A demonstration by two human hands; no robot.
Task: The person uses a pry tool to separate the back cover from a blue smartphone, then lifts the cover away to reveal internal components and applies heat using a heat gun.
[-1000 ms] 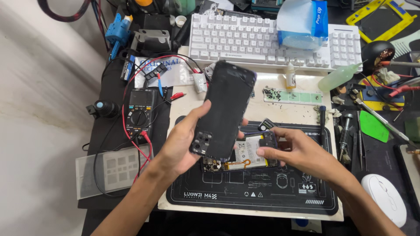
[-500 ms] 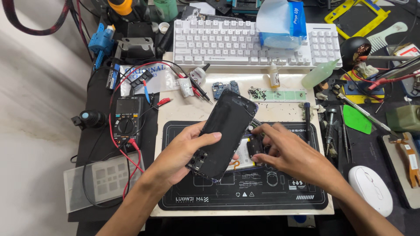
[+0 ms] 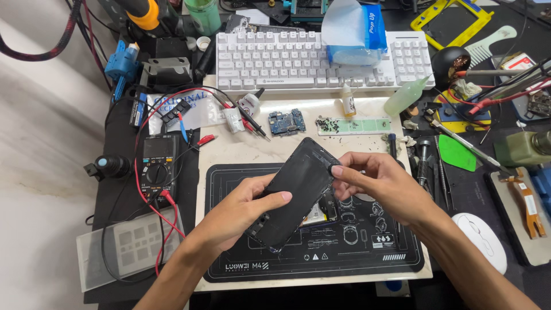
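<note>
Both hands (image 3: 321,198) grip phone (image 3: 298,192) edges — apparently

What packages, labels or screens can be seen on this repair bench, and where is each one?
Tissue pack: lying on the white keyboard, soft, blue and clear.
Meter screen: on the black meter left of the mat, small grey rectangle, blank.
Printed bag: above the meter, flat, white with blue print.
Phone: held in left hand and right hand, black, dark.

Both hands (image 3: 244,209) (image 3: 381,183) raised mid-frame, fingers curled, gripping.
</note>
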